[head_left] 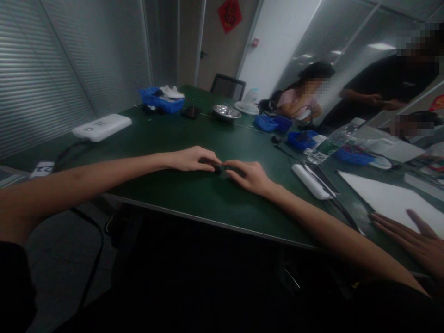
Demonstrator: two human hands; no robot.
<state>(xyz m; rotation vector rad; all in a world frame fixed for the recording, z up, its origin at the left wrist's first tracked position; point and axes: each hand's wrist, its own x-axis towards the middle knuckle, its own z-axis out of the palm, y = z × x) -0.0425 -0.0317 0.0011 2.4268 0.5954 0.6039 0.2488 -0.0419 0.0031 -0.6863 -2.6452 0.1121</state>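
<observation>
Close together over the dark green table (166, 189), my two hands meet fingertip to fingertip. A small black object (217, 170) sits at the fingertips of my left hand (194, 158), pinched between thumb and fingers. Its kind is too small and dim to tell. My right hand (251, 176) has its thumb and index finger curled in from the other side, right beside the black object. Whatever lies between those right fingertips is too blurred to make out.
A white power bank-like box (102, 127) stands at left, another white device (311, 181) at right. Blue baskets (163, 99), a metal bowl (226, 113) and a plastic bottle (335, 141) are farther back. Another person's hand (412, 240) rests by white paper (391, 196).
</observation>
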